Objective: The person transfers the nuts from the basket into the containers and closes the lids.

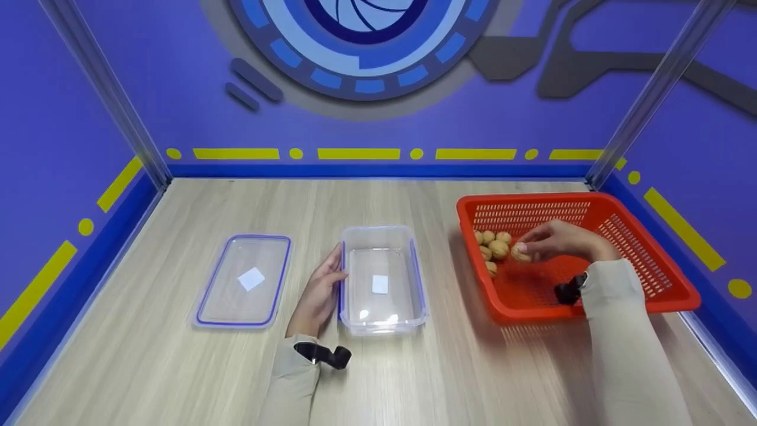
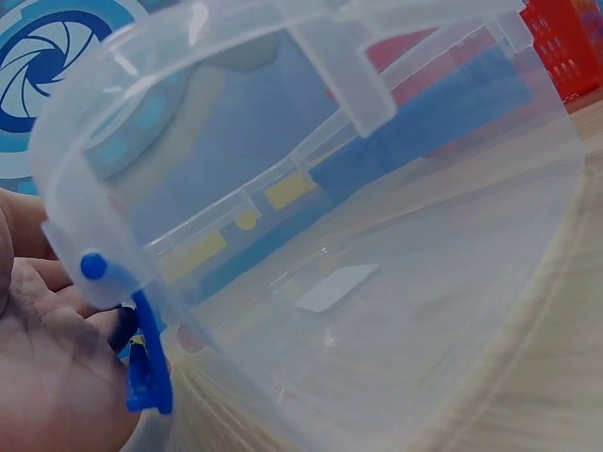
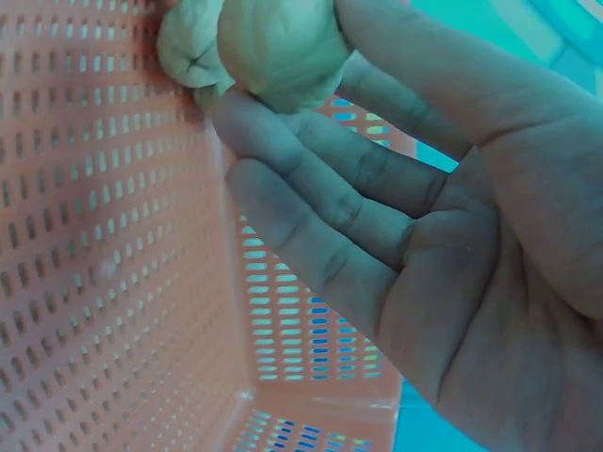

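My right hand (image 1: 559, 241) pinches a walnut (image 1: 521, 252) between thumb and fingers, inside the red basket (image 1: 656, 306). In the right wrist view the held walnut (image 3: 285, 52) is close by another walnut (image 3: 191, 47). Several walnuts (image 1: 500, 249) lie along the basket's left end. With its thumb at the rim and its fingers along the outer left wall, my left hand (image 1: 319, 293) holds a clear plastic container (image 1: 384, 324). A blue latch (image 2: 151, 363) hangs at the container's side by the fingers. No walnuts are inside the container, only a white square patch (image 1: 379, 284) on its bottom.
A clear lid (image 1: 236, 305) with a blue seal lies flat on the wooden table (image 1: 148, 355), left of my left hand. Blue panels (image 1: 384, 133) with yellow marks enclose the table at the back and both sides.
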### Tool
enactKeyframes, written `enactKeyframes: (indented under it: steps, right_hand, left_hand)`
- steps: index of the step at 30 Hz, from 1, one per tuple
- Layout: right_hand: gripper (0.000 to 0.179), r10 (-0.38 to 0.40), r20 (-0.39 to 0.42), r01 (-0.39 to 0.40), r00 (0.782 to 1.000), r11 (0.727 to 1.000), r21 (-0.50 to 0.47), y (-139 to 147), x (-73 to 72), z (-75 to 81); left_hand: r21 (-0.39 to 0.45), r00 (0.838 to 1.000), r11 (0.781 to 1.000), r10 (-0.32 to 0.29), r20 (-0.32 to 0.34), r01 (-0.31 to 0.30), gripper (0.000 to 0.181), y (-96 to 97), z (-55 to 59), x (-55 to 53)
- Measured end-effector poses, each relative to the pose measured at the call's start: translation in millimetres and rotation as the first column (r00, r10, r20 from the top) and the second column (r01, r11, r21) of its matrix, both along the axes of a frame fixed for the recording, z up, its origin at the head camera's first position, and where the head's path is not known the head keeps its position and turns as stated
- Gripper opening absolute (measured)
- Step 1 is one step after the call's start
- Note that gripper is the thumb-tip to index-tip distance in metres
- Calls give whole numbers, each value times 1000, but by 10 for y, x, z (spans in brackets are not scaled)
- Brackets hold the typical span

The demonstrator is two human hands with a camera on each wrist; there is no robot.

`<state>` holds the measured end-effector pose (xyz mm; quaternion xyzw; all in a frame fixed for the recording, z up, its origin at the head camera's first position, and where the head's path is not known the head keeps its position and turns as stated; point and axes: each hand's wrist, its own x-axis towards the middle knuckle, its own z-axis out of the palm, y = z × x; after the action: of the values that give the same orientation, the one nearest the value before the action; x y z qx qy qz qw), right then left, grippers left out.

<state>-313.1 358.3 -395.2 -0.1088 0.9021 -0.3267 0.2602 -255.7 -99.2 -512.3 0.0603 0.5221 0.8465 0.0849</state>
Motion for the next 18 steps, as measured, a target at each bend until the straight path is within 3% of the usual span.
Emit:
enactKeyframes:
  steps: [10, 18]
  right_hand:
    - [48, 37, -59, -42, 998, 995, -89, -205, -27, 171]
    - [47, 60, -139, -70, 988, 995, -67, -475, -97, 288]
  left_hand:
    - [2, 1000, 1000, -5, 2, 5, 71, -7, -10, 1]
    - [6, 1000, 1000, -3, 18, 2, 72, -7, -5, 6]
